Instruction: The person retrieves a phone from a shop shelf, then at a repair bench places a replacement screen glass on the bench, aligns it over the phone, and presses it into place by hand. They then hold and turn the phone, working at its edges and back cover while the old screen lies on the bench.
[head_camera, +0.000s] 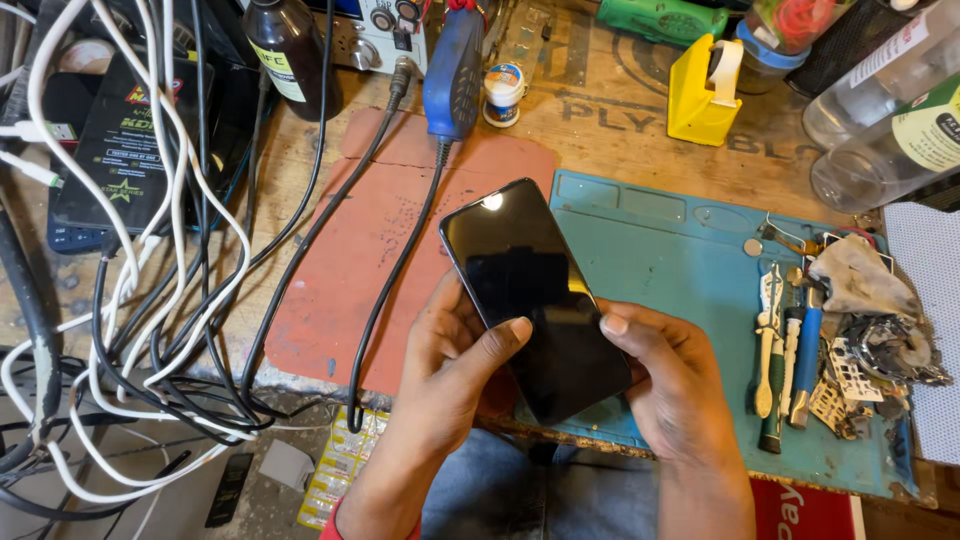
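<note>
A black smartphone (525, 285) with a dark, glossy screen is held tilted over the workbench, its top end pointing away from me. My left hand (455, 355) grips its left edge, the thumb lying across the lower screen. My right hand (665, 385) holds the lower right edge, its thumb tip resting on the side of the glass. Both hands hold the phone above the seam between a red mat (350, 270) and a teal mat (680, 270).
Screwdrivers and tweezers (785, 350) lie on the teal mat's right side beside a crumpled rag (860, 275) and scrap parts. A blue tool handle (453, 70), a dark bottle (290, 50), a yellow tape dispenser (703, 95) and clear bottles (890, 110) stand at the back. Tangled cables (150, 300) hang at left.
</note>
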